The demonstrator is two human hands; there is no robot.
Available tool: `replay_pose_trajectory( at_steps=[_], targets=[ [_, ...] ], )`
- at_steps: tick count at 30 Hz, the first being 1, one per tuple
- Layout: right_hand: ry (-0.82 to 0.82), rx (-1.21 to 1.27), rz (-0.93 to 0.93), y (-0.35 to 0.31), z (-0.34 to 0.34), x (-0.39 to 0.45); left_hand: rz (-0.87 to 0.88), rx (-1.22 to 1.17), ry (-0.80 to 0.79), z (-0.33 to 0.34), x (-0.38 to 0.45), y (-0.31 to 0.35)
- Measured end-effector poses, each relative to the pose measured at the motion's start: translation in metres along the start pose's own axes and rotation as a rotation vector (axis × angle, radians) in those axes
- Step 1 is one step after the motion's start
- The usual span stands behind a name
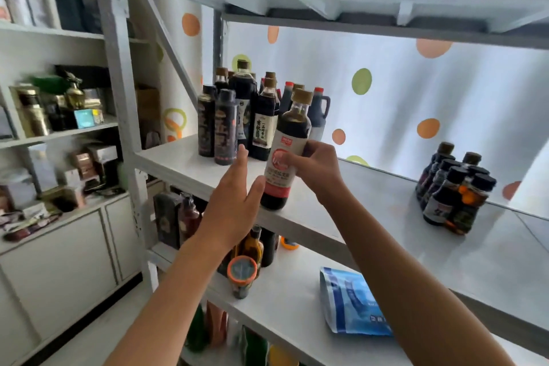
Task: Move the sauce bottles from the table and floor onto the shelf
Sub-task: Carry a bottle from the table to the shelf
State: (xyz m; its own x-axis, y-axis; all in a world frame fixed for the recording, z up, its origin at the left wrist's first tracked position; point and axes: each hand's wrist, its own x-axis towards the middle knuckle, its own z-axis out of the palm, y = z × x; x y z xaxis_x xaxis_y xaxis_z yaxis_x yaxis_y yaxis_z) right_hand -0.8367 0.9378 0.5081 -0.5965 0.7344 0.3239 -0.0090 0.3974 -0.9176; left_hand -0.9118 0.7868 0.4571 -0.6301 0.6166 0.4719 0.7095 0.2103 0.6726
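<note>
A dark sauce bottle (285, 151) with a tan cap and a white-and-red label stands at the front edge of the white shelf (371, 211). My right hand (319, 168) grips it round the label from the right. My left hand (237, 202) is flat with straight fingers, its thumb touching the bottle's lower left side. Just behind stands a cluster of several dark sauce bottles (246, 119). A second group of small dark bottles (454, 190) stands on the same shelf at the far right.
The shelf below holds an orange-lidded jar (242, 272), dark bottles (255, 246) and a blue pouch (353, 303). A white cabinet with cluttered shelves (59, 134) stands to the left. A shelf board (356, 24) runs close overhead.
</note>
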Motion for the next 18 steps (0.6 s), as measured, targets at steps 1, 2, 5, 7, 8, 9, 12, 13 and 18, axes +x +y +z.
replay_pose_trajectory(
  at_steps=[1, 2, 5, 7, 8, 9, 12, 13, 18],
  targets=[
    [0.008, -0.019, -0.002, 0.004, 0.0, 0.009, -0.007, -0.026, 0.009, 0.005, 0.009, -0.004],
    [0.012, -0.039, -0.004, 0.008, 0.001, 0.017, -0.021, -0.032, 0.017, 0.01, 0.017, -0.008],
    [0.019, -0.116, -0.023, 0.019, 0.002, 0.046, -0.034, 0.012, -0.01, 0.031, 0.04, -0.017],
    [0.012, -0.14, -0.03, 0.026, 0.001, 0.067, -0.031, 0.028, -0.031, 0.045, 0.053, -0.021],
    [0.006, -0.139, -0.028, 0.029, 0.001, 0.079, -0.033, 0.038, -0.039, 0.052, 0.06, -0.025],
    [0.002, -0.141, -0.024, 0.033, 0.002, 0.09, -0.039, 0.051, -0.049, 0.059, 0.067, -0.029],
    [0.011, -0.16, -0.03, 0.045, 0.009, 0.12, -0.092, 0.099, -0.064, 0.077, 0.083, -0.04],
    [0.021, -0.166, -0.031, 0.049, 0.011, 0.129, -0.111, 0.116, -0.05, 0.081, 0.087, -0.042],
    [0.018, -0.145, -0.021, 0.06, 0.022, 0.163, -0.088, 0.231, 0.003, 0.087, 0.096, -0.049]
  ],
)
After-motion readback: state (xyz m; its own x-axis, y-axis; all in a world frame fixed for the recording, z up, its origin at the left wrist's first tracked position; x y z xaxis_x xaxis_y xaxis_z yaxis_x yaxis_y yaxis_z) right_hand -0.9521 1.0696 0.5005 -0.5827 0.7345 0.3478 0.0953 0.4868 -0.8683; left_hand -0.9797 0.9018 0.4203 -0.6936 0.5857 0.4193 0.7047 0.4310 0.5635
